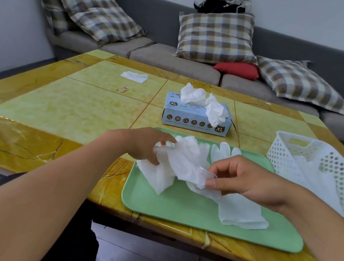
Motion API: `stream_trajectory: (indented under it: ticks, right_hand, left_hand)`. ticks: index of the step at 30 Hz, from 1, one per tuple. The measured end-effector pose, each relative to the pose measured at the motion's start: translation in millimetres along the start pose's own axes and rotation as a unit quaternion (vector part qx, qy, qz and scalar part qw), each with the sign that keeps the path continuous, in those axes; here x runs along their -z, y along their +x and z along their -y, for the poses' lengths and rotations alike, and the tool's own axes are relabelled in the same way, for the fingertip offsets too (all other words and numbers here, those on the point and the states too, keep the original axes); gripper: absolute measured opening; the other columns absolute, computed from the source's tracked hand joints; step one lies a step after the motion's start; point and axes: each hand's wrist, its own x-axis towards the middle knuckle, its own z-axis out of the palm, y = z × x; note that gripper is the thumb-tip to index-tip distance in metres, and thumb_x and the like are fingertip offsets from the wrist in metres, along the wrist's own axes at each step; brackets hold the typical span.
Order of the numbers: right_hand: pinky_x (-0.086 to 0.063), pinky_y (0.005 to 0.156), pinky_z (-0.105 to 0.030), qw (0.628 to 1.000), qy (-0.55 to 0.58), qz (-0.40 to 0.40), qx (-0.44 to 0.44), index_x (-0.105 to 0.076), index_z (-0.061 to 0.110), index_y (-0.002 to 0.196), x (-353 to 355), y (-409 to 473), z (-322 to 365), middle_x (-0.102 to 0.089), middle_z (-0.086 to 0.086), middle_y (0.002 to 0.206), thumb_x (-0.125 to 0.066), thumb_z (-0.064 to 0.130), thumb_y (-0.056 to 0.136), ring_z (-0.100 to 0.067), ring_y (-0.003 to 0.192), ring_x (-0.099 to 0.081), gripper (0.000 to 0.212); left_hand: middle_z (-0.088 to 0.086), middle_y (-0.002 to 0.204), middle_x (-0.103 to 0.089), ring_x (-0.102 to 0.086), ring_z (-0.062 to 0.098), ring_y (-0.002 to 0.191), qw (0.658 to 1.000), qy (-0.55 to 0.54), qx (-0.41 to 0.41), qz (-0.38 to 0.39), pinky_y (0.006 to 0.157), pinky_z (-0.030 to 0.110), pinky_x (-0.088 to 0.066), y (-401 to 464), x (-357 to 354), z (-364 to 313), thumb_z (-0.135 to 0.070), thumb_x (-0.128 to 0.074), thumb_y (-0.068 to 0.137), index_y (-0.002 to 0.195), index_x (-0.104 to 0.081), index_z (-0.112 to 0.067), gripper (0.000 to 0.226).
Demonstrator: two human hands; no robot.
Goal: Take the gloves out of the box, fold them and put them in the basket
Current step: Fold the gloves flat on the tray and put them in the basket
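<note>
Hands work above the green tray [178, 210]. Left hand [143, 144] grips one end of a crumpled white glove [184, 162] with curled fingers, and right hand [243, 179] pinches its other end between thumb and forefinger. A second glove [241, 211] lies flat on the tray. Behind the tray stands the box [194, 120] with more gloves sticking out. At right, the white basket [315, 162] has gloves inside.

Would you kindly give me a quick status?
Both hands, left and right, pinching a crumpled glove over the tray. Basket right. Nothing blocking.
</note>
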Motion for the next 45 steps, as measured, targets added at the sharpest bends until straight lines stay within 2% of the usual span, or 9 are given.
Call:
stream_trajectory:
  ticks: [4, 10, 14, 18, 22, 30, 34, 39, 45]
  right_hand:
    - [-0.057, 0.069, -0.022, 0.99, 0.128, -0.047, 0.047, -0.078, 0.011, 0.09, 24, -36, 10, -0.074, -0.01, 0.089, -0.075, 0.021, 0.08, -0.018, 0.077, -0.07, 0.014]
    - [-0.06, 0.068, -0.02, 0.878, 0.407, -0.22, 0.124, -0.073, 0.015, 0.109, 58, -51, 5, -0.074, 0.0, 0.097, -0.063, 0.019, 0.084, -0.007, 0.078, -0.072, 0.027]
    - [-0.059, 0.06, -0.019, 0.825, 0.482, -0.272, 0.115, -0.057, 0.013, 0.138, 66, -43, -4, -0.073, -0.002, 0.091, -0.061, 0.006, 0.091, -0.007, 0.068, -0.069, 0.048]
    - [-0.059, 0.063, -0.022, 0.842, 0.45, -0.262, 0.139, -0.055, 0.019, 0.141, 71, -50, 3, -0.067, -0.009, 0.095, -0.051, 0.0, 0.1, -0.011, 0.075, -0.07, 0.045]
    - [-0.062, 0.068, -0.026, 0.844, 0.445, -0.264, 0.138, -0.055, 0.018, 0.142, 72, -55, 9, -0.071, -0.015, 0.113, -0.048, -0.003, 0.101, -0.015, 0.084, -0.073, 0.047]
    - [-0.061, 0.068, -0.026, 0.82, 0.486, -0.263, 0.149, -0.042, 0.02, 0.152, 71, -57, 6, -0.069, -0.023, 0.119, -0.043, -0.009, 0.101, -0.022, 0.087, -0.076, 0.059]
    - [-0.061, 0.066, -0.024, 0.815, 0.499, -0.259, 0.141, -0.046, 0.018, 0.15, 70, -53, 6, -0.059, -0.027, 0.134, -0.042, -0.01, 0.101, -0.024, 0.086, -0.077, 0.057]
    - [-0.062, 0.073, -0.026, 0.848, 0.465, -0.225, 0.116, -0.058, 0.001, 0.134, 53, -49, 12, -0.075, -0.021, 0.103, -0.037, -0.009, 0.103, -0.023, 0.087, -0.076, 0.039]
    - [-0.062, 0.085, -0.036, 0.885, 0.386, -0.216, 0.147, -0.053, 0.009, 0.135, 52, -61, 21, -0.073, -0.019, 0.115, -0.055, 0.0, 0.097, -0.032, 0.108, -0.071, 0.038]
  left_hand:
    - [-0.007, 0.133, -0.053, -0.056, 0.021, 0.117, 0.999, 0.031, 0.021, 0.001, 0.095, 0.033, -0.049, 4, 0, 0, -0.016, -0.068, 0.091, 0.148, -0.042, -0.027, 0.064]
    - [0.0, 0.07, -0.054, -0.049, 0.02, 0.067, 0.991, 0.069, 0.086, -0.081, 0.053, 0.026, -0.034, 6, 0, -1, -0.003, -0.058, 0.084, 0.064, -0.052, -0.014, 0.023]
    - [-0.004, 0.091, -0.059, -0.055, 0.016, 0.082, 0.991, 0.06, 0.114, -0.04, 0.064, 0.023, -0.041, -3, 0, -9, -0.017, -0.066, 0.086, 0.094, -0.061, -0.019, 0.01]
    - [-0.002, 0.124, -0.054, -0.055, 0.017, 0.106, 0.989, 0.032, 0.141, -0.024, 0.087, 0.029, -0.045, -12, 7, -18, -0.042, -0.073, 0.082, 0.14, -0.045, -0.028, 0.065]
    - [-0.019, 0.154, -0.028, -0.026, 0.011, 0.141, 0.991, -0.01, -0.027, -0.132, 0.116, 0.037, -0.025, -5, 2, -41, -0.068, -0.073, 0.073, 0.142, -0.042, -0.048, 0.078]
    - [-0.006, 0.125, -0.054, -0.056, 0.021, 0.114, 0.982, 0.167, 0.0, -0.09, 0.093, 0.039, -0.048, 32, -40, -60, -0.025, -0.051, 0.096, 0.13, -0.054, -0.032, 0.035]
    - [-0.001, 0.147, -0.045, -0.046, 0.025, 0.13, 0.979, 0.17, 0.027, -0.114, 0.106, 0.044, -0.043, 25, -35, -63, -0.05, -0.057, 0.092, 0.15, -0.032, -0.029, 0.066]
    - [-0.019, 0.155, -0.036, -0.038, 0.0, 0.138, 0.964, -0.126, -0.146, -0.182, 0.113, 0.031, -0.035, -1, -7, -138, -0.074, -0.078, 0.062, 0.154, -0.026, -0.038, 0.112]
    - [0.003, 0.106, -0.076, -0.073, 0.02, 0.093, 0.876, -0.398, -0.158, -0.221, 0.086, 0.034, -0.059, 9, -3, -162, -0.01, -0.068, 0.094, 0.118, -0.07, -0.016, 0.025]
